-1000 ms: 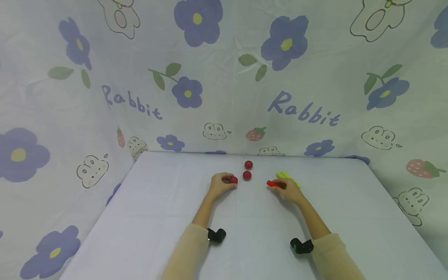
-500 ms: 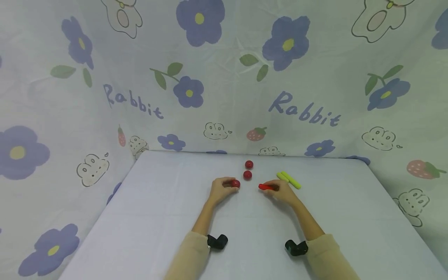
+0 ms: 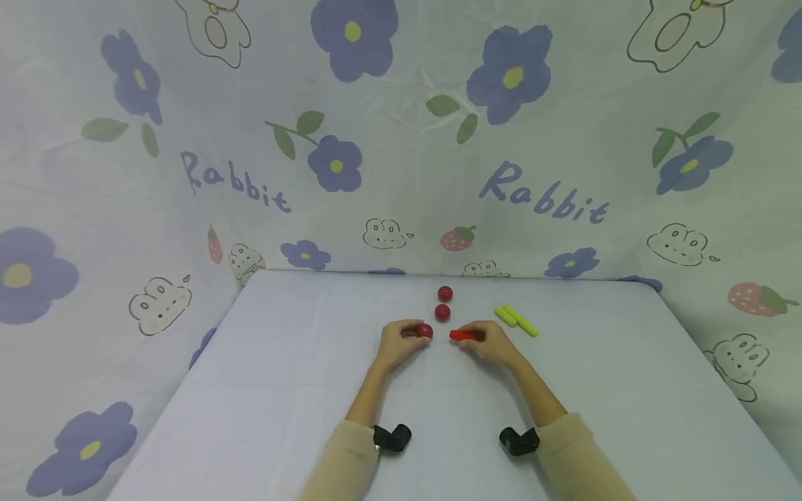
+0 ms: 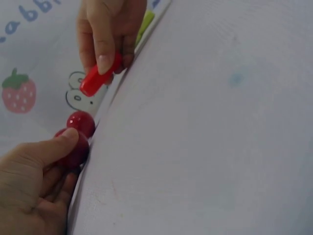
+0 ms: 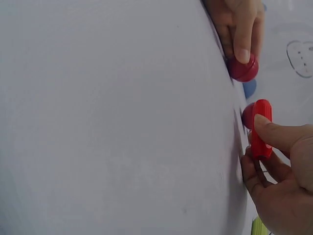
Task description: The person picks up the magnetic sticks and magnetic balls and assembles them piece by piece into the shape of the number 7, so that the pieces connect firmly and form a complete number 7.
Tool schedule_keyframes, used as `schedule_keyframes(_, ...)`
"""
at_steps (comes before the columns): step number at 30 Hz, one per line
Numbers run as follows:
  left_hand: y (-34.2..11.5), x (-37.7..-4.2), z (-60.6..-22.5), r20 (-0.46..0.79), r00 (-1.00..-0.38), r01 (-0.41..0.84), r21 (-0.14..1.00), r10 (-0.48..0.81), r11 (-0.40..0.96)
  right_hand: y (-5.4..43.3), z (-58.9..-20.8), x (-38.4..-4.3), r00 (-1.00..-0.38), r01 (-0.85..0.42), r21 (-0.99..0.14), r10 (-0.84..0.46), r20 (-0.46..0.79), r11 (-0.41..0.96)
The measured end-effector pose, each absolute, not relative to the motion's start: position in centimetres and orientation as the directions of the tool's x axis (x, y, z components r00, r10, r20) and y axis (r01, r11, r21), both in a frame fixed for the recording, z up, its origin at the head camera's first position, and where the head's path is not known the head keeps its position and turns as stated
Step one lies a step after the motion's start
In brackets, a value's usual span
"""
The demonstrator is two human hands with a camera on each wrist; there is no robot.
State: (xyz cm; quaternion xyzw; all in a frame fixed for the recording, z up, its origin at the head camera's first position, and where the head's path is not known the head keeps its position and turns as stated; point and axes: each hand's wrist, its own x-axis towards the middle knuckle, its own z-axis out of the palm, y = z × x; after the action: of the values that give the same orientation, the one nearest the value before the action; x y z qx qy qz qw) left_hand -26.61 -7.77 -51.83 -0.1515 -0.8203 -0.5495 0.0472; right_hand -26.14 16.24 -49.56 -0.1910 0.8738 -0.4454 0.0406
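Observation:
My left hand (image 3: 395,344) pinches a glossy dark red ball (image 3: 425,330) between thumb and fingers. Across a narrow gap, my right hand (image 3: 495,341) grips a short red stick (image 3: 461,335), its tip pointing at the left hand. Ridges run along this stick (image 5: 262,129) in the right wrist view, but its exact kind is unclear. Just beyond the hands, two more dark red balls, a nearer one (image 3: 442,312) and a farther one (image 3: 445,293), lie in a row. In the left wrist view, the held ball (image 4: 76,152) partly overlaps another ball (image 4: 81,123).
Two yellow-green sticks, a shorter one (image 3: 505,316) and a longer one (image 3: 521,321), lie side by side beyond the right hand. A white cloth covers the table (image 3: 282,334). Behind it hangs a patterned curtain (image 3: 401,188) with flowers and rabbits.
The right hand has carried the red stick leftward, away from the yellow-green sticks. The left hand has shifted slightly nearer and to the right with its ball. The hands are closer together.

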Motion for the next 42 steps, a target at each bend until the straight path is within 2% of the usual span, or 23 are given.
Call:
schedule_keyframes(11,-7.3,-26.5,-52.0,0.254,-0.945,0.312,0.886,0.204,0.344,15.6,-49.7,-26.2,-0.909,-0.332,-0.785,-0.401,0.116,0.523)
schedule_keyframes(25,-7.2,-26.4,-52.1,0.283,-0.94,0.336,0.866,0.189,0.371,15.0,-49.5,-26.1,-0.921,-0.286,-0.786,-0.384,0.068,0.548)
schedule_keyframes(42,-7.1,-26.2,-51.9,0.278,-0.939,0.336,0.866,0.201,0.371,14.3,-49.3,-25.9,-0.911,-0.312,-0.782,-0.405,0.085,0.539)
